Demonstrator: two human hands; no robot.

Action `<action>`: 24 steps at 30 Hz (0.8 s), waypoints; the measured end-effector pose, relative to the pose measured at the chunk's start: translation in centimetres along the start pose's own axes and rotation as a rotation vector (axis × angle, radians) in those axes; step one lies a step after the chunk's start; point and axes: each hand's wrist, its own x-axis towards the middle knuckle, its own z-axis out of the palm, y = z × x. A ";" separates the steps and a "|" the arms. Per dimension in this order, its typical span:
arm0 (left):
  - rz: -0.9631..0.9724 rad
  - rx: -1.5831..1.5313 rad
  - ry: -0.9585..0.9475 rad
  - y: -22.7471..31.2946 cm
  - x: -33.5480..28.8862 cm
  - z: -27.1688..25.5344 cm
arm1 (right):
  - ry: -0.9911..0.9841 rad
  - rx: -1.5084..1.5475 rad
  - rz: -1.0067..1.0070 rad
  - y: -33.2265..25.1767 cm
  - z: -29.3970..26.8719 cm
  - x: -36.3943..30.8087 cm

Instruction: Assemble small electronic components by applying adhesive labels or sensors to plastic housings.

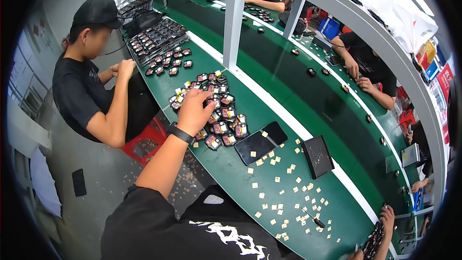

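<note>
My left hand (196, 110), with a black band on its wrist, reaches over a pile of small black rounded-square devices (220, 128) with pink-and-white labels. Its thumb and curled forefinger close around one device (212, 101) at the pile's middle; the fingers partly hide it. Several devices at the pile's left side carry yellow tags (180, 91). A black smartphone (261, 143) lies against the pile's right side, with a few small cream squares on its screen. My right hand does not show.
Cream squares (277, 179) litter the green bench (231, 173), near a shallow black tray (317, 157) and a thin black-handled tool (318, 222). Left, a seated person (91, 82) works beside stacked trays (156, 38). A grey post (236, 19) and the conveyor (284, 84) lie beyond; a co-worker's hand (387, 219) is lower right.
</note>
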 end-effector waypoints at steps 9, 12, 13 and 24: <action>0.111 -0.504 -0.407 11.3 -9.3 1.5 | 0.390 0.856 -0.613 -20.5 -9.4 0.0; -0.467 -1.166 -1.232 16.1 -14.2 2.3 | 0.436 0.765 -0.966 -27.5 -13.3 0.3; -0.565 -1.235 -1.353 16.5 -15.4 2.9 | 0.454 0.775 -1.018 -29.2 -14.0 0.5; -0.387 -1.067 -1.227 17.9 -17.6 3.2 | 0.004 1.270 -0.486 -29.8 -14.3 -3.1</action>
